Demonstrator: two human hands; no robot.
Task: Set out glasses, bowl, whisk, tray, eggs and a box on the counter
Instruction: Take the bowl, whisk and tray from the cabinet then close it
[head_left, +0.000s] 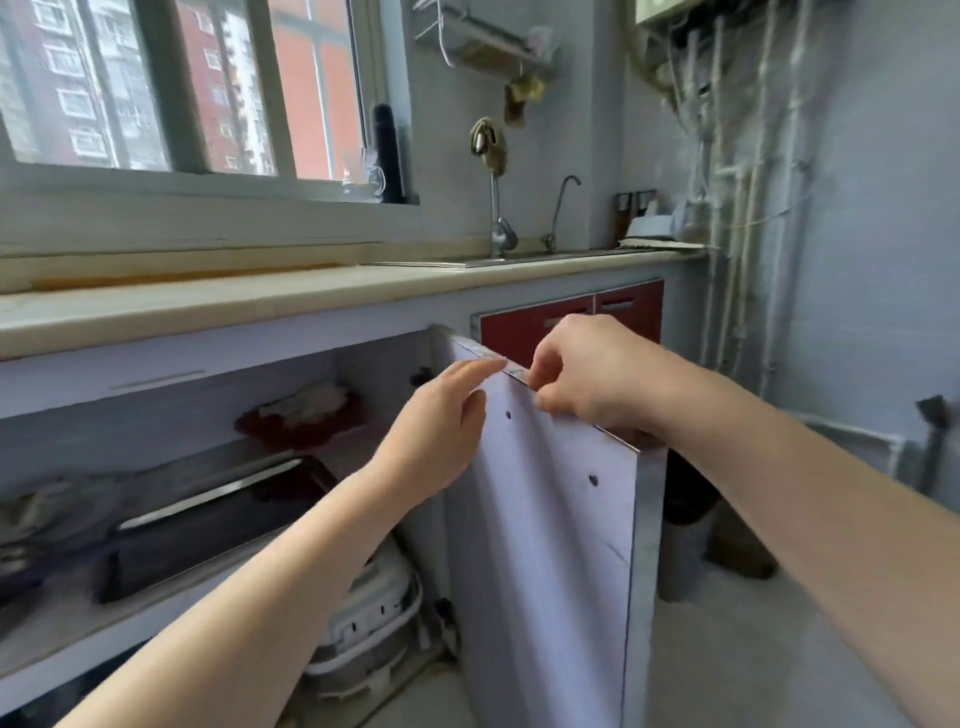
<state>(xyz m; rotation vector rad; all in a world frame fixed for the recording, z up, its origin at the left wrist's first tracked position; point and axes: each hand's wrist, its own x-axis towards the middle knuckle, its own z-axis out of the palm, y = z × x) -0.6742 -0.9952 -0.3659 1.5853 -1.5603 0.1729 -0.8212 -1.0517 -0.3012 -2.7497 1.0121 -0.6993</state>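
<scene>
A pale cabinet door (550, 545) under the counter stands swung open toward me. My right hand (587, 379) grips its top edge with curled fingers. My left hand (441, 421) lies against the door's inner face near the top, fingers straight. Inside the open cabinet a dark metal tray (208, 525) lies on the shelf. The pale stone counter (234, 304) runs above the cabinet. No glasses, bowl, whisk, eggs or box show.
A sink with two taps (498, 223) sits at the counter's far end, above red cabinet doors (524, 325). White racks (374, 618) fill the cabinet's bottom. A red cloth bundle (306, 415) lies on the shelf. Pipes line the right wall. A dark flask (388, 153) stands on the windowsill.
</scene>
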